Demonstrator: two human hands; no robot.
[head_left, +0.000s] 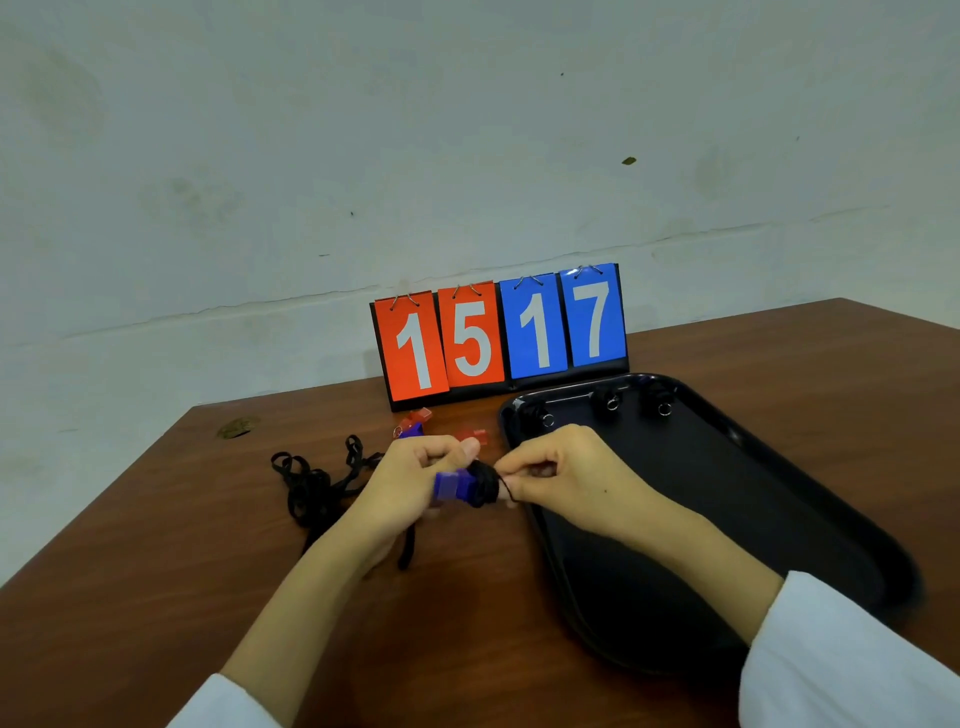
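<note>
Brown table (156, 571) carries the work, well inside its edges. Above it, the left hand (410, 483) grips the blue whistle (451, 484) and the right hand (561, 483) pinches the black cord (483, 482) wound on it. The black tray (779, 467) rim begins just right of the fingers. Loose cords (311, 488) lie left of them, red whistles (475, 435) just behind.

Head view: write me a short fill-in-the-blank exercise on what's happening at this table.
1. The left hand holds a ____ whistle.
2. The right hand pinches the ____ cord wound round it.
3. On the scoreboard, the blue cards read ____.
4. The tray lies to the person's ____.
Missing words: blue; black; 17; right.
</note>
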